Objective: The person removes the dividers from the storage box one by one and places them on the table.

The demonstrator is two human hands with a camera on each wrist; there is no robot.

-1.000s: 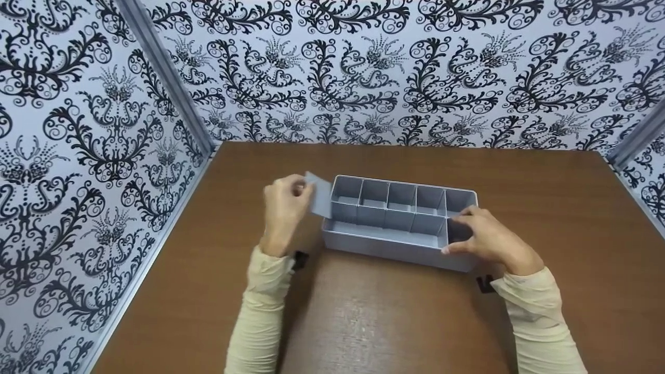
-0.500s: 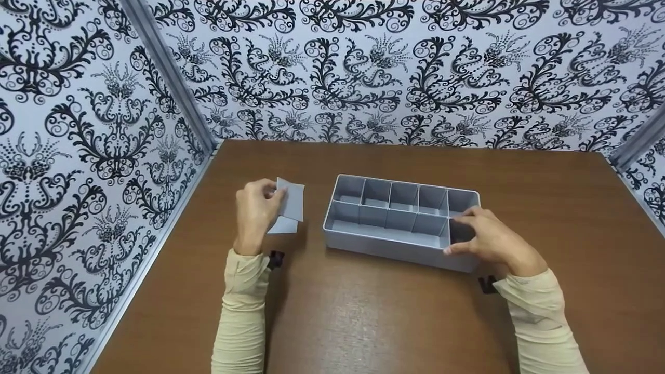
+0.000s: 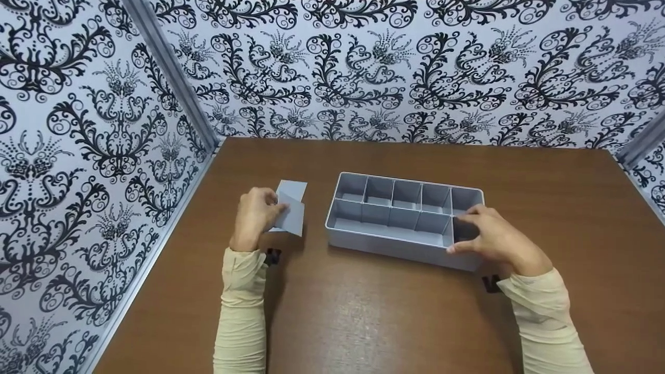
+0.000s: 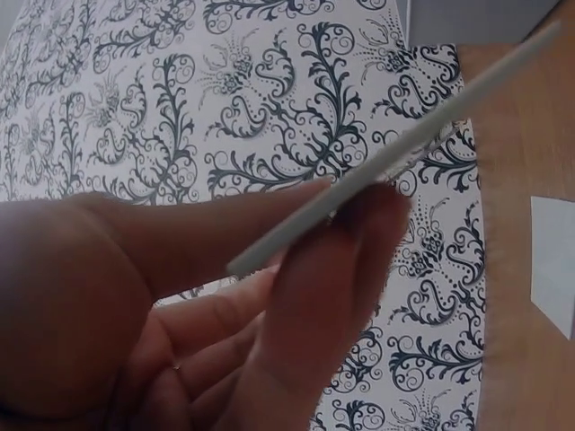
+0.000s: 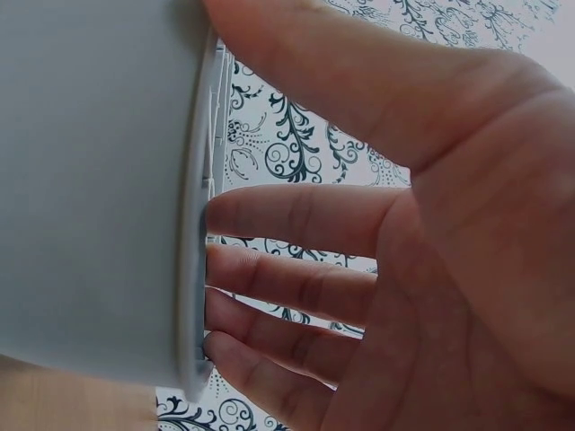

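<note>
My left hand (image 3: 254, 218) pinches a thin flat grey divider panel (image 3: 292, 218) between thumb and fingers, left of the box. In the left wrist view the held panel (image 4: 404, 148) is seen edge-on, tilted. Another grey panel (image 3: 292, 189) shows behind and beneath it, partly covered; whether there is more than one cannot be told. A long grey organizer box (image 3: 389, 246) has a back row of small compartments and a long front one. At its right end my right hand (image 3: 496, 239) grips it, thumb on the front wall (image 5: 90, 206), fingertips over the rim into the front-right compartment.
Everything is on a brown wooden table (image 3: 363, 322). Patterned black-and-white walls (image 3: 374, 67) rise behind and on the left, joined by a grey corner post (image 3: 174, 72). In the left wrist view a pale panel (image 4: 552, 260) lies on the wood.
My left hand has carried the panel left, away from the box, and lowered it over the panel lying on the table. My right hand keeps its place on the box.
</note>
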